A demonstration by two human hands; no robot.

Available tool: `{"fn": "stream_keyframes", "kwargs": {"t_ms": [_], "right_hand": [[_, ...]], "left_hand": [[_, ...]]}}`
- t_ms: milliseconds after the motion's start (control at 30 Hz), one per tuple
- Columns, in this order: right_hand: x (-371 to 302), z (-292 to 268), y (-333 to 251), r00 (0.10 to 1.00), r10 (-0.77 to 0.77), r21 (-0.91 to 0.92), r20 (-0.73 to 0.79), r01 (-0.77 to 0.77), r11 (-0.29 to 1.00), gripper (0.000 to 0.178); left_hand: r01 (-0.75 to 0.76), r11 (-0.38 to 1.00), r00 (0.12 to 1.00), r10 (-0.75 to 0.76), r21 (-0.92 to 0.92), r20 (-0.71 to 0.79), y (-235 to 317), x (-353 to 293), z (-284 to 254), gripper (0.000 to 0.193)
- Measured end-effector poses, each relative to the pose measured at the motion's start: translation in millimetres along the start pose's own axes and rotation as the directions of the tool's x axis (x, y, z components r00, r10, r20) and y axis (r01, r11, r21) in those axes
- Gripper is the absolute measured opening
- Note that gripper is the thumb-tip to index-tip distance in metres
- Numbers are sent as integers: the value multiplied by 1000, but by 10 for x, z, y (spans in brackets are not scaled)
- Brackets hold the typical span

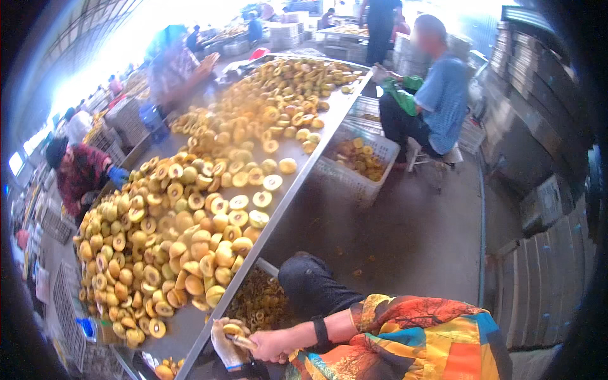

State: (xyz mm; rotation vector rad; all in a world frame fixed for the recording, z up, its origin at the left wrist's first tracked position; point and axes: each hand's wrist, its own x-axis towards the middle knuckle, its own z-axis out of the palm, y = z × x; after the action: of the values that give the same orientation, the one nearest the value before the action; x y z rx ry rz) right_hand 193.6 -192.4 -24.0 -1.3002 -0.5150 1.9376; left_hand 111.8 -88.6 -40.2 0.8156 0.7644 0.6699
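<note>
At the near corner of a metal-edged table, my left hand, in a whitish glove, is closed around a yellow peach half. My right hand is bare, with a black band at the wrist, and meets the left one at the fruit. Its fingers are closed on a thin tool pressed against the peach half; the tool's working end is hidden. Beside my hands, many halved yellow peaches are heaped on the table, several with brown centres showing.
Below the table edge lies a pile of brownish scraps. A white plastic crate of peach pieces stands right of the table. One co-worker sits beyond it; others work along the left side. Stacked crates line the right.
</note>
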Motion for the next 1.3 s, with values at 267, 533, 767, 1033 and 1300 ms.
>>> {"fn": "stream_keyframes", "kwargs": {"t_ms": [267,533,767,1033,1300], "right_hand": [[-17,-191,-8,925,-12,335,380,-126,934,11],[73,-227,142,911,-233,318,341,121,940,14],[-7,-267,1,928,-363,-575,-82,253,778,22],[-49,100,-277,894,-440,-660,-78,284,695,28],[49,279,-212,968,-248,-411,49,246,878,28]], "left_hand": [[-97,989,995,101,111,-27,28,-9,-6,22],[257,808,949,-315,-530,-19,-104,167,-78,25],[-26,871,979,-76,-491,-187,279,-148,-260,54],[-183,920,927,44,-347,-372,374,-329,-178,52],[-254,950,921,180,-183,-345,208,-285,-226,41]]}}
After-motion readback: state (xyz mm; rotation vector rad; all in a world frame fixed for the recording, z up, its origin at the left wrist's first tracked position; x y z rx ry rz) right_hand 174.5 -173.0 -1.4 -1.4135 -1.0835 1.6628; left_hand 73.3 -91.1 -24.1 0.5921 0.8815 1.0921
